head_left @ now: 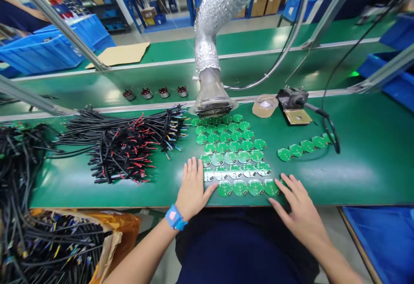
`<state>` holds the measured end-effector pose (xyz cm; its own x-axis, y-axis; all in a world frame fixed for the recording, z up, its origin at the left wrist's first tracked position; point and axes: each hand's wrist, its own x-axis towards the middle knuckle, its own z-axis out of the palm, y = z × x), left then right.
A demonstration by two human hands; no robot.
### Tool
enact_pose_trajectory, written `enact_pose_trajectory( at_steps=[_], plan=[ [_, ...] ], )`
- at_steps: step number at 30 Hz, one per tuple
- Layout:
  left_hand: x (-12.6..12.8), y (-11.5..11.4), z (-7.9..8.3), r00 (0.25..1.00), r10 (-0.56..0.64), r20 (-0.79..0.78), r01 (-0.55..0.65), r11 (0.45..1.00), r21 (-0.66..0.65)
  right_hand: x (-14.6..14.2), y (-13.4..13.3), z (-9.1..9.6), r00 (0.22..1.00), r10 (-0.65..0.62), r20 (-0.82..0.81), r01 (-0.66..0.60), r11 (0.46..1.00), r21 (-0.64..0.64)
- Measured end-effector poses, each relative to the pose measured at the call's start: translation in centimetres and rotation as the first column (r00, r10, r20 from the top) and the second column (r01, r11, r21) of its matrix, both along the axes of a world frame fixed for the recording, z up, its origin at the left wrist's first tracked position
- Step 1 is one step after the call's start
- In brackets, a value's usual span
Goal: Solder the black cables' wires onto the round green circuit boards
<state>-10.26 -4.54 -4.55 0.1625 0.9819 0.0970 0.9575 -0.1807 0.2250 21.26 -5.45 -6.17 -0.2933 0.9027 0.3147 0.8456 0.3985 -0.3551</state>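
Several rows of small round green circuit boards [231,152] lie on the green bench [355,172] in front of me. My left hand [193,187], with a blue wrist strap [175,217], lies flat and open against the left edge of the boards. My right hand [299,208] rests open at the front right corner of the boards, fingertips touching the nearest board [271,187]. Neither hand holds anything. A short separate row of green boards [302,147] lies further right.
A bundle of black wires with red and coloured tips [126,146] lies left of the boards. A silver fume duct [211,60] hangs over the far rows. A soldering stand [293,103] and tape roll [265,105] sit behind. Small motors [155,93] stand beyond. More cables [19,180] pile at left.
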Motion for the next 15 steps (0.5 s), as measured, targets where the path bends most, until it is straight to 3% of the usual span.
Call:
enact_pose_trajectory(
  at_steps=[4, 7, 11, 15],
  plan=[
    [0.9, 0.0, 0.2, 0.998, -0.053, 0.037, 0.054, 0.998, -0.042, -3.3, -2.1, -0.3, 0.999, 0.033, -0.028, -0.033, 0.999, 0.007],
    [0.8, 0.0, 0.7, 0.993, -0.084, 0.084, 0.091, 0.992, -0.087, -5.6, -2.0, 0.5, 0.998, -0.018, -0.065, 0.018, 1.0, -0.002],
    [0.0, 0.1, 1.3, 0.975, -0.199, 0.102, 0.212, 0.967, -0.142, -5.4, 1.2, 1.8, 0.991, -0.053, -0.121, 0.056, 0.998, 0.02],
    [0.3, 0.6, 1.2, 0.955, -0.289, 0.066, 0.295, 0.948, -0.116, -4.2, 5.3, 2.1, 0.973, -0.091, -0.213, 0.07, 0.992, -0.102]
  ],
)
